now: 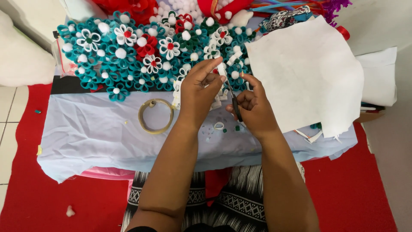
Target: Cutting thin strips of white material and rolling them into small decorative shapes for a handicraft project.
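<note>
Snipping w/ small dark scissors (235,105) gripped in right hand (253,107), left hand (198,88) fingers pinch thin white felt strip (221,68); big pile of teal, red & white loop flowers (128,56) done, strips left.

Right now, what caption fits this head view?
Left hand holds a white strip; right hand cuts it with scissors beside felt flowers.

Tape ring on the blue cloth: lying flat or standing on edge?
Flat. The tape ring shows its full round opening to the camera, with blue cloth visible through its middle. It lies just beside the left hand, untouched.
</note>
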